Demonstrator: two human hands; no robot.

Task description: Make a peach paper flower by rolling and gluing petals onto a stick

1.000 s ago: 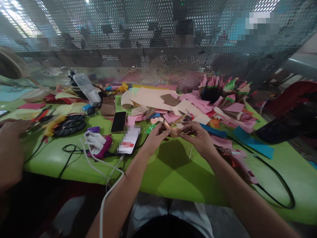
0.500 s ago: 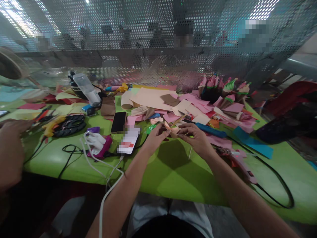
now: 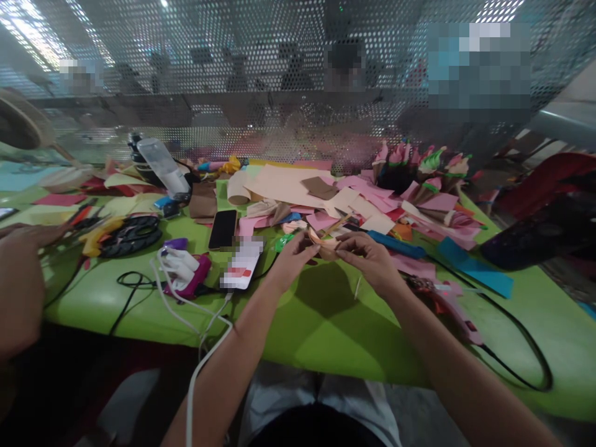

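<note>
A small peach paper piece (image 3: 328, 244) is held between both hands above the green table (image 3: 326, 335). My left hand (image 3: 298, 256) pinches its left end, and my right hand (image 3: 363, 253) grips its right end with the fingertips. The paper looks curved or folded; its finer shape is too small to tell. Just behind the hands lie peach sheets (image 3: 284, 184) and pink paper scraps. To the right of my right forearm rests a pink glue gun (image 3: 459, 313) with a black cable.
Left of my forearm are a lit phone (image 3: 242, 267), a dark phone (image 3: 223, 230), a magenta power strip (image 3: 198, 276) and white cables. Another person's hand (image 3: 28, 248) is at far left. Paper cones (image 3: 433, 160) stand at back right, before a perforated screen (image 3: 279, 112).
Both hands and the paper piece have barely moved. The other person's hand at far left has shifted slightly.
</note>
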